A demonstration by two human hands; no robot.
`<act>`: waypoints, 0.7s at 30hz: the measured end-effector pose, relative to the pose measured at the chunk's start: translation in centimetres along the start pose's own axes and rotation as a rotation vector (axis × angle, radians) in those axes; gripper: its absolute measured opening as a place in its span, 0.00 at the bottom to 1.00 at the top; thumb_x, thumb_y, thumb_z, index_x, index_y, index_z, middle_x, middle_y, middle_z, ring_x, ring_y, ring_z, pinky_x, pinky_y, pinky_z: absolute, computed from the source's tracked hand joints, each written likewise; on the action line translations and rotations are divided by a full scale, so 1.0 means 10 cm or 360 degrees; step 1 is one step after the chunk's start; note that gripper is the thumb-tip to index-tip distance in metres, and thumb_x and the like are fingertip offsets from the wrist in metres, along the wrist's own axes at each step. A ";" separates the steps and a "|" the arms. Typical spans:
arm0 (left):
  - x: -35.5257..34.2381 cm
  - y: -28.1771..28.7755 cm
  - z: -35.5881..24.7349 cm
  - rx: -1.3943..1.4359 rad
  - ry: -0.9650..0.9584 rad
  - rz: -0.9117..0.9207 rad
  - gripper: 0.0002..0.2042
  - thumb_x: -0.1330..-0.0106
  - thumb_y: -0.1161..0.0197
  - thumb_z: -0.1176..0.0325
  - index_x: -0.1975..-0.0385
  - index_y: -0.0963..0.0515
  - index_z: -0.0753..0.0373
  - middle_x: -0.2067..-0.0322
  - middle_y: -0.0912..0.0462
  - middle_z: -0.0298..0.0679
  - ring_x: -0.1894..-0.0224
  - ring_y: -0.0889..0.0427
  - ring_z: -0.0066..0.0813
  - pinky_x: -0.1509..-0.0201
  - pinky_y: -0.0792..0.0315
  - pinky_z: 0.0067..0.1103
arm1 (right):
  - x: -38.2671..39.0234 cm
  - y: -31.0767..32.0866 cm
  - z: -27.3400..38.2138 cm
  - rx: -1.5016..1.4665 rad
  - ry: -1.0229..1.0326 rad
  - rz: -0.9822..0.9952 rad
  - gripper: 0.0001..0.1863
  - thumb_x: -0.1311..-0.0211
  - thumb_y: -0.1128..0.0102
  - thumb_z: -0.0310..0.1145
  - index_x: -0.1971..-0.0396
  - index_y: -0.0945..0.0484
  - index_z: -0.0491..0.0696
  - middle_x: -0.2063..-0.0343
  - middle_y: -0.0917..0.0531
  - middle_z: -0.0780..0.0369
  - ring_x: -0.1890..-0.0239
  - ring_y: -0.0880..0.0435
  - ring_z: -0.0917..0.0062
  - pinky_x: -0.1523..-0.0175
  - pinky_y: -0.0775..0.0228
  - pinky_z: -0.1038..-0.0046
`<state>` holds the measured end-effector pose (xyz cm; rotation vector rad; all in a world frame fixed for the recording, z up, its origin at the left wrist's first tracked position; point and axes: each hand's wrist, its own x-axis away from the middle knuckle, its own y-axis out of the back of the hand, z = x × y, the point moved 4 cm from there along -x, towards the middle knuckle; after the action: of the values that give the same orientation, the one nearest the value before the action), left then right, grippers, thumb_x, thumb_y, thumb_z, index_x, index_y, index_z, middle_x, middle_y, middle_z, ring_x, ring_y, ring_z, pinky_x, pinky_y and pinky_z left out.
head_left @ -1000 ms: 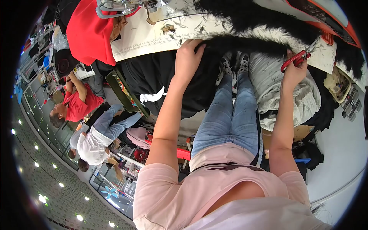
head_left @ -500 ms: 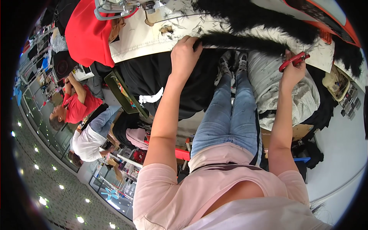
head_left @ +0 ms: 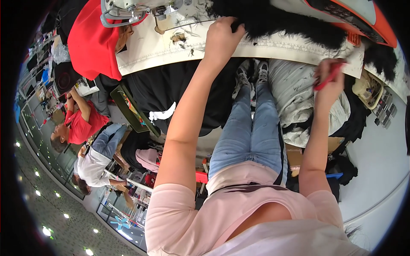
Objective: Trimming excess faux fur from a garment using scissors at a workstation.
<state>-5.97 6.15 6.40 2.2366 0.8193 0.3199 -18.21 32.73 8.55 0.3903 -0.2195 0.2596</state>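
Observation:
My left hand (head_left: 222,38) reaches up onto the white worktop (head_left: 282,50), its bent fingers closed on black fur (head_left: 282,19) that lies along the back. Stray dark tufts and a printed scale mark the worktop. At the worktop's front edge on the right, my right hand (head_left: 328,85) grips red-handled scissors (head_left: 334,72); it is blurred, and the blades are too smeared to make out. A second piece of black fur (head_left: 380,59) lies beyond it at the right.
A sewing machine (head_left: 132,10) and red cloth (head_left: 92,42) are at upper left, an orange-black machine body (head_left: 382,27) upper right. Bundled grey fabric (head_left: 290,98) lies below the worktop, a plastic tray (head_left: 367,89) beside it. Co-workers (head_left: 81,123) are at left.
My left hand has moved up and right onto the fur behind. The narrow fur strip stretched between my hands along the front edge no longer shows there. My right hand has shifted, now blurred.

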 end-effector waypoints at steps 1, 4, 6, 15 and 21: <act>0.02 0.01 -0.01 -0.0021 -0.0063 0.0002 0.17 0.44 0.37 0.63 0.64 0.21 0.72 0.69 0.18 0.53 0.69 0.18 0.44 0.63 0.26 0.27 | 0.14 -0.09 -0.11 0.0074 -0.0125 0.0244 0.11 0.36 0.43 0.34 0.60 0.27 0.44 0.76 0.24 0.66 0.78 0.27 0.86 0.74 0.39 0.84; 0.03 -0.01 -0.02 0.0070 0.0102 0.0108 0.16 0.43 0.37 0.63 0.64 0.21 0.72 0.70 0.18 0.52 0.69 0.18 0.44 0.63 0.26 0.27 | 0.46 -0.47 -0.24 0.0166 -0.0075 0.0894 0.12 0.36 0.42 0.38 0.62 0.27 0.44 0.79 0.28 0.69 0.79 0.30 0.87 0.75 0.39 0.84; 0.01 -0.01 -0.02 0.0038 0.0051 0.0100 0.16 0.43 0.37 0.63 0.63 0.21 0.72 0.71 0.18 0.52 0.69 0.18 0.44 0.63 0.26 0.27 | 0.56 -0.72 -0.30 0.0060 0.0149 0.1139 0.18 0.37 0.43 0.48 0.64 0.27 0.45 0.81 0.30 0.71 0.82 0.32 0.89 0.77 0.40 0.84; 0.05 0.04 -0.13 0.0085 0.0023 0.0039 0.14 0.43 0.38 0.66 0.65 0.22 0.73 0.70 0.19 0.54 0.67 0.20 0.48 0.61 0.27 0.30 | 0.49 -0.88 -0.13 0.0265 -0.0583 0.1402 0.30 0.43 0.45 0.63 0.72 0.26 0.44 0.86 0.34 0.72 0.86 0.35 0.90 0.83 0.41 0.84; 0.05 0.02 -0.07 0.0049 0.0049 0.0034 0.17 0.42 0.38 0.63 0.62 0.21 0.73 0.68 0.18 0.54 0.66 0.18 0.45 0.62 0.26 0.28 | 0.50 -0.91 -0.10 0.0237 -0.0661 0.1332 0.30 0.46 0.40 0.61 0.80 0.28 0.45 0.89 0.35 0.70 0.86 0.35 0.86 0.80 0.44 0.80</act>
<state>-5.76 6.77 7.06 2.2757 0.8223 0.3552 -10.74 26.08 5.81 0.4834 -0.7766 1.0245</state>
